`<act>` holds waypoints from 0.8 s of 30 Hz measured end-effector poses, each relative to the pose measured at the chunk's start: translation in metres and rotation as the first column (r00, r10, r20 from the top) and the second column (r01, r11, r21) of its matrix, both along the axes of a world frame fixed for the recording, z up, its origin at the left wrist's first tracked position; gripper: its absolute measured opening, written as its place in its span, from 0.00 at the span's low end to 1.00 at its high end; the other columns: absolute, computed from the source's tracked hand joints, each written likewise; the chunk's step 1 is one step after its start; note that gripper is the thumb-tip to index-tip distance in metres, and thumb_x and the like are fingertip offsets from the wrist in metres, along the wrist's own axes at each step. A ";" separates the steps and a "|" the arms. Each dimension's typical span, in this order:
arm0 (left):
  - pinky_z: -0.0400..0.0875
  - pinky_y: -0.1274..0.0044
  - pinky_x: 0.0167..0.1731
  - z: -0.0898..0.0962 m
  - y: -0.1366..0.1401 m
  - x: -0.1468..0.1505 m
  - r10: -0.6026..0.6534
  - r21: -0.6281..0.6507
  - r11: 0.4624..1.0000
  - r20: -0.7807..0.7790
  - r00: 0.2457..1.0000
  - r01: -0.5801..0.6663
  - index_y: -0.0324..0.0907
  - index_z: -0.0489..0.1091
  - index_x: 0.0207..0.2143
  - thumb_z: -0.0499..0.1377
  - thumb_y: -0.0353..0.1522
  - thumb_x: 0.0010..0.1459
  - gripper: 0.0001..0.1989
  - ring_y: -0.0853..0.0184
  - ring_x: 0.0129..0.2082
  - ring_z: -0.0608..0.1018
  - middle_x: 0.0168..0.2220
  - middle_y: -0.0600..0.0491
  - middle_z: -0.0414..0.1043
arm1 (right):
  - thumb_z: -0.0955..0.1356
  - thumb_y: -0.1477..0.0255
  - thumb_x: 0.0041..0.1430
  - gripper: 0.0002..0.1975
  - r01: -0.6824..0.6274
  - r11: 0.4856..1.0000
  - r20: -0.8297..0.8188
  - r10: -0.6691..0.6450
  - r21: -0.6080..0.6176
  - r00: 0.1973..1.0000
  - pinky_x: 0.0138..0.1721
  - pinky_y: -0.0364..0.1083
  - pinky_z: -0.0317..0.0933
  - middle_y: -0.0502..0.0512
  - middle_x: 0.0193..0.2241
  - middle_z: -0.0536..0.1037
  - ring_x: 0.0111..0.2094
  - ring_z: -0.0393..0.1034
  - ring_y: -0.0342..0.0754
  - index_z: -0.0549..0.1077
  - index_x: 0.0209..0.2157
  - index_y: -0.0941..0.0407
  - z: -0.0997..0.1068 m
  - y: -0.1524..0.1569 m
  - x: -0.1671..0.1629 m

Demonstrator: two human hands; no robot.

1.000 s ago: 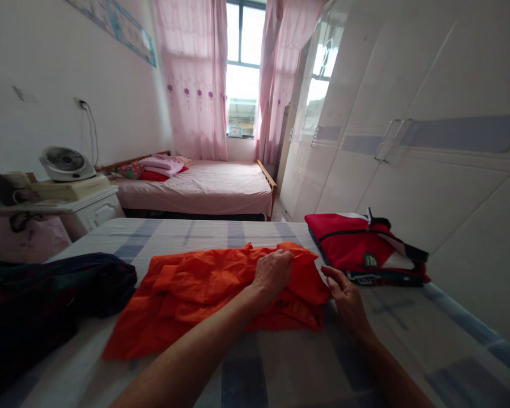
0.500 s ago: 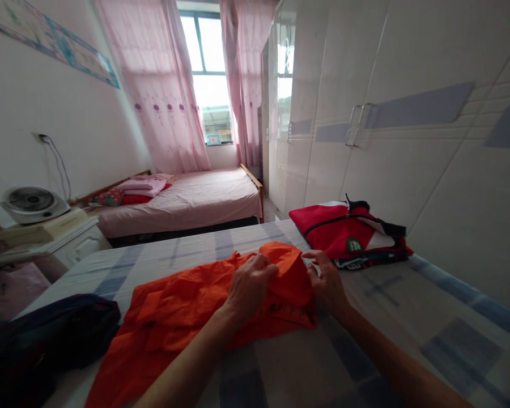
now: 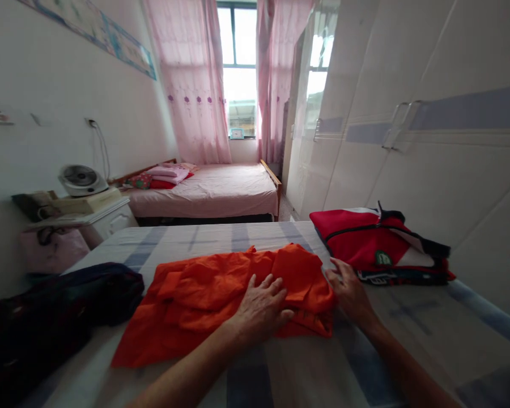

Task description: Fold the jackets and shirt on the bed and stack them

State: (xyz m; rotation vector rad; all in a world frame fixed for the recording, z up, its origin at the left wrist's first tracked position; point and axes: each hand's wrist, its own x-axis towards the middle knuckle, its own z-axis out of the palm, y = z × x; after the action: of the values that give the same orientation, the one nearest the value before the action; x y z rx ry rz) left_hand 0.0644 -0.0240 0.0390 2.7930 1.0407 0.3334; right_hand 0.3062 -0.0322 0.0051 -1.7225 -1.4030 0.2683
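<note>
A thin orange garment (image 3: 212,289) lies partly folded and wrinkled on the checked bed sheet in front of me. My left hand (image 3: 263,303) rests palm down on its right half, fingers spread. At the garment's right edge is my right hand (image 3: 351,292), its fingers slightly bent and apart, the fingertips touching or very near the orange cloth; I see nothing gripped between them. Just beyond that hand sits a folded red, white and black jacket (image 3: 365,238) with a green badge, on top of other dark clothing.
Dark clothing (image 3: 68,317) is heaped at the left. The blue-and-white sheet (image 3: 408,340) covers the bed under my hands. White wardrobes (image 3: 374,170) line the right side. Beyond stand a second bed (image 3: 221,192) and a small fan (image 3: 83,178) on a cabinet.
My left hand has gone from pinching the orange cloth to lying flat with fingers spread. The garment's right part now lies flatter. The view has turned slightly left.
</note>
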 end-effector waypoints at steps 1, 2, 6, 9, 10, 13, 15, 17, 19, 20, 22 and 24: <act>0.48 0.47 0.54 -0.003 -0.003 -0.001 0.015 0.003 1.000 0.021 1.000 -0.015 0.46 0.63 0.52 0.49 0.45 0.60 0.22 0.52 0.60 0.60 0.59 0.47 0.60 | 0.60 0.57 0.56 0.28 0.025 0.996 -0.081 -0.031 -0.083 0.996 0.55 0.54 0.55 0.64 0.52 0.68 0.54 0.62 0.56 0.65 0.53 0.59 0.002 0.004 0.003; 0.46 0.44 0.54 -0.005 -0.005 -0.002 0.036 0.008 0.999 0.042 0.998 -0.036 0.47 0.63 0.52 0.49 0.46 0.60 0.22 0.51 0.60 0.59 0.59 0.47 0.60 | 0.62 0.56 0.54 0.28 0.008 0.984 -0.162 -0.037 -0.179 0.986 0.54 0.54 0.57 0.65 0.50 0.70 0.53 0.63 0.58 0.66 0.52 0.59 0.004 0.008 0.005; 0.36 0.42 0.54 -0.007 -0.012 -0.005 0.097 0.014 0.995 0.098 0.990 -0.099 0.46 0.63 0.53 0.49 0.50 0.58 0.26 0.48 0.61 0.55 0.60 0.45 0.59 | 0.69 0.56 0.47 0.25 -0.301 0.854 -0.408 0.116 -0.425 0.905 0.45 0.52 0.65 0.63 0.41 0.77 0.45 0.70 0.60 0.73 0.42 0.60 0.016 0.015 -0.003; 0.37 0.40 0.52 -0.007 -0.013 -0.012 0.126 -0.083 0.990 0.123 0.984 -0.117 0.47 0.62 0.55 0.45 0.53 0.57 0.30 0.46 0.62 0.54 0.61 0.43 0.55 | 0.69 0.59 0.50 0.20 -0.553 0.731 -0.646 0.204 -0.400 0.736 0.40 0.50 0.68 0.60 0.36 0.79 0.38 0.74 0.56 0.74 0.40 0.60 0.029 0.010 -0.016; 0.38 0.40 0.52 -0.007 -0.013 -0.015 0.136 -0.136 0.984 0.133 0.982 -0.118 0.48 0.61 0.56 0.45 0.54 0.56 0.31 0.45 0.62 0.54 0.62 0.43 0.54 | 0.69 0.61 0.50 0.18 -0.604 0.714 -0.731 0.191 -0.355 0.655 0.40 0.49 0.68 0.59 0.36 0.79 0.37 0.75 0.54 0.73 0.39 0.60 0.035 0.007 -0.020; 0.38 0.40 0.52 -0.002 -0.013 -0.025 0.150 -0.277 0.956 0.193 0.970 -0.092 0.51 0.58 0.58 0.44 0.55 0.55 0.33 0.45 0.62 0.53 0.63 0.43 0.52 | 0.71 0.69 0.50 0.12 -0.608 0.756 -0.860 0.121 -0.244 0.496 0.39 0.46 0.69 0.57 0.35 0.80 0.35 0.75 0.51 0.73 0.37 0.58 0.053 0.001 -0.034; 0.39 0.42 0.53 0.003 -0.012 -0.032 0.167 -0.349 0.935 0.268 0.949 -0.065 0.52 0.58 0.58 0.44 0.55 0.56 0.32 0.47 0.62 0.53 0.63 0.45 0.52 | 0.71 0.72 0.48 0.11 -0.558 0.801 -0.866 0.104 -0.219 0.489 0.35 0.44 0.70 0.56 0.33 0.80 0.31 0.75 0.49 0.73 0.36 0.58 0.069 0.000 -0.046; 0.42 0.48 0.56 0.009 -0.011 -0.040 0.179 -0.408 0.913 0.385 0.906 -0.007 0.51 0.59 0.58 0.43 0.54 0.58 0.31 0.51 0.62 0.55 0.63 0.46 0.54 | 0.72 0.74 0.46 0.11 -0.527 0.829 -0.862 0.120 -0.185 0.493 0.33 0.43 0.70 0.55 0.32 0.80 0.29 0.75 0.48 0.73 0.35 0.58 0.087 0.002 -0.063; 0.46 0.58 0.59 0.015 -0.010 -0.050 0.206 -0.453 0.887 0.555 0.806 0.085 0.46 0.61 0.57 0.41 0.51 0.60 0.30 0.57 0.62 0.57 0.61 0.47 0.58 | 0.72 0.73 0.45 0.12 -0.529 0.838 -0.858 0.170 -0.133 0.485 0.31 0.42 0.69 0.55 0.31 0.79 0.29 0.74 0.47 0.73 0.35 0.58 0.106 0.007 -0.085; 0.48 0.63 0.60 0.017 -0.011 -0.055 0.236 -0.476 0.868 0.643 0.728 0.139 0.43 0.63 0.56 0.41 0.50 0.61 0.30 0.60 0.61 0.59 0.60 0.47 0.60 | 0.72 0.73 0.45 0.13 -0.539 0.836 -0.853 0.202 -0.106 0.481 0.32 0.42 0.69 0.54 0.31 0.79 0.29 0.74 0.47 0.73 0.35 0.59 0.116 0.010 -0.099; 0.52 0.69 0.59 0.020 -0.013 -0.069 0.349 -0.539 0.802 0.773 0.529 0.258 0.39 0.65 0.54 0.41 0.49 0.61 0.31 0.61 0.58 0.63 0.57 0.47 0.65 | 0.72 0.72 0.45 0.13 -0.574 0.817 -0.829 0.282 -0.055 0.482 0.32 0.42 0.68 0.53 0.29 0.78 0.29 0.73 0.46 0.72 0.36 0.58 0.131 0.017 -0.130; 0.56 0.68 0.58 0.022 -0.020 -0.086 0.518 -0.606 0.704 0.795 0.316 0.370 0.38 0.66 0.53 0.41 0.49 0.61 0.31 0.61 0.55 0.68 0.53 0.47 0.68 | 0.71 0.69 0.46 0.13 -0.630 0.777 -0.773 0.389 -0.018 0.502 0.30 0.42 0.67 0.52 0.28 0.77 0.27 0.72 0.45 0.71 0.35 0.59 0.139 0.026 -0.167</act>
State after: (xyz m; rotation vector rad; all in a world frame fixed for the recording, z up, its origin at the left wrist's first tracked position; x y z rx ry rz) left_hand -0.0220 -0.0440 0.0614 1.2881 0.6873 1.1404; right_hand 0.1392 -0.0066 0.1443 -1.0952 -1.2222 1.4372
